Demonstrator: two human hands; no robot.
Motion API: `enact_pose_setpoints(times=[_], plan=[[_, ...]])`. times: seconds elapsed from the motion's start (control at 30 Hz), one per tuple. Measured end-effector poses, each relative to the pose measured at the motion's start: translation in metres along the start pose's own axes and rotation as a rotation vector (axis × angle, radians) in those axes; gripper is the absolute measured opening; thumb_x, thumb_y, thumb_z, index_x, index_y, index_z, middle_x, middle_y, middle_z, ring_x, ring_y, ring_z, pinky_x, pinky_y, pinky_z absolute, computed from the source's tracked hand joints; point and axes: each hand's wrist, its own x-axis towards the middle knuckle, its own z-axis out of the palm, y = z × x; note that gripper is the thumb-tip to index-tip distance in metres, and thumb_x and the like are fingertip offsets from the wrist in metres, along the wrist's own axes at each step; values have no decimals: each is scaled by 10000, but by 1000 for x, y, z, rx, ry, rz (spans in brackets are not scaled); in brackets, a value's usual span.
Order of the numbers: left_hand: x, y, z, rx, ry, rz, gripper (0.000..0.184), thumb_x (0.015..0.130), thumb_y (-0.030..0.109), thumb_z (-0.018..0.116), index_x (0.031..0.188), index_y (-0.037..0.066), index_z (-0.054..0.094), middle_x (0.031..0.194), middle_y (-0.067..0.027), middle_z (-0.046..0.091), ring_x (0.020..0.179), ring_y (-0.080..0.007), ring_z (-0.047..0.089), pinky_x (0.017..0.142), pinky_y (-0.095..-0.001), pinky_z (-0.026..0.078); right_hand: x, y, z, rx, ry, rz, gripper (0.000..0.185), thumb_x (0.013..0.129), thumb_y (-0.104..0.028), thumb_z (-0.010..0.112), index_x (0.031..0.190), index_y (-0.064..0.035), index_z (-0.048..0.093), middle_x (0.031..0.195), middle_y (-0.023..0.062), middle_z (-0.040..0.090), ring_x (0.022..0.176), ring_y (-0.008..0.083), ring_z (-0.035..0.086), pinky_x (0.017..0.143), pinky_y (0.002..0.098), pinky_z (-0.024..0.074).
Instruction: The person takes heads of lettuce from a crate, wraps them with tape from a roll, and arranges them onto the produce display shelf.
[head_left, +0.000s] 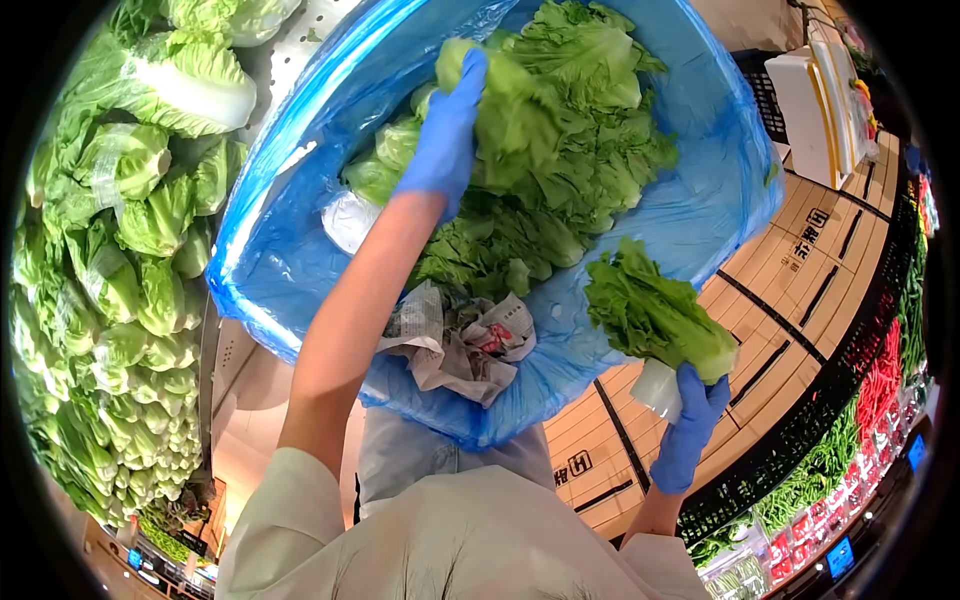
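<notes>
The left hand [445, 140] reaches far out over one big blue bag [285, 215], its arm almost straight, and it is wrapped around one light green lettuce [515, 115]. The right hand [690, 425] is lower, off to the right by the bag's edge, and it grips one darker lettuce [650, 305] by the pale stem end, leaves pointing up toward the bag. One pale, see-through thing [656, 388] is next to that hand; I cannot tell what it is. Inside the bag are one wad of crumpled paper [460, 345] and more lettuces [590, 150], too bunched to count.
</notes>
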Motion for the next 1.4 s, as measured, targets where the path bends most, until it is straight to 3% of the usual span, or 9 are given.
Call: enact_pose_setpoints(times=[0.2, 0.37, 0.57, 0.67, 0.73, 0.83, 0.97, 1.03, 1.4], plan=[[-15, 18, 24, -83, -231, 113, 506, 875, 404, 505, 1217, 36, 444, 1152, -97, 537, 1024, -177, 541, 879, -308, 446, 16, -26, 22, -39, -79, 50, 510, 723, -45, 641, 1192, 38, 458, 1031, 105, 580, 931, 168, 567, 824, 287, 451], [-94, 25, -36, -124, -36, -4, 515, 904, 393, 446, 1274, 40, 393, 1191, -119, 512, 1023, -207, 547, 867, -342, 471, 77, -56, 68, -475, -629, 383, 421, 718, -234, 660, 1061, -8, 568, 923, 97, 606, 821, 164, 591, 732, 275, 467], [-142, 2, -52, -113, 106, -34, 478, 897, 381, 469, 1244, 59, 413, 1134, -101, 540, 986, -212, 562, 829, -357, 488, 153, -39, 143, -1303, -748, -246, 536, 643, -520, 641, 849, -27, 593, 898, 157, 614, 837, 267, 597, 741, 335, 452], [-99, -32, -66, 39, 406, -14, 504, 799, 310, 648, 1152, 21, 435, 1040, -98, 551, 921, -216, 554, 795, -327, 463, 176, -38, 151, -1008, -621, -208, 626, 638, -559, 629, 952, -18, 599, 941, 183, 612, 872, 318, 583, 781, 361, 438], [-66, -33, -62, 691, 562, -11, 538, 767, 273, 672, 1143, -24, 428, 1081, -170, 519, 1011, -267, 506, 890, -348, 394, 176, -36, 146, -884, -526, -238, 655, 669, -519, 641, 1061, 2, 575, 961, 165, 612, 861, 267, 589, 768, 337, 443], [-59, -2, 9, 1364, 820, 998, 417, 737, 98, 609, 1110, -4, 453, 1082, -223, 517, 1006, -349, 496, 896, -392, 382, 152, -51, 130, -450, -576, -27, 652, 714, -459, 647, 1135, 25, 531, 987, 129, 603, 853, 195, 579, 765, 290, 444], [-16, 7, 106, 1221, -326, 1146, 346, 747, 92, 599, 1068, -2, 507, 1091, -164, 539, 899, -324, 562, 773, -378, 461, 119, -35, 106, -138, -398, 60, 473, 788, -332, 622, 1108, 9, 550, 954, 72, 587, 838, 127, 551, 741, 241, 439], [31, -16, 141, 1289, -503, 1240, 360, 739, 93, 597, 1082, 26, 510, 1095, -132, 538, 954, -295, 543, 795, -375, 445, 103, -27, 96, -27, -335, 135, 417, 809, -299, 607, 1103, -8, 559, 931, 58, 588, 831, 120, 550, 732, 232, 437], [92, -1, 148, 2160, -567, 1090, 727, 522, 305, 767, 1153, 97, 472, 1071, -95, 483, 975, -271, 462, 807, -361, 394, 74, 28, 49, 99, -389, 128, 259, 863, -128, 549, 1109, -51, 575, 813, -34, 570, 694, 24, 470, 604, 174, 391]])
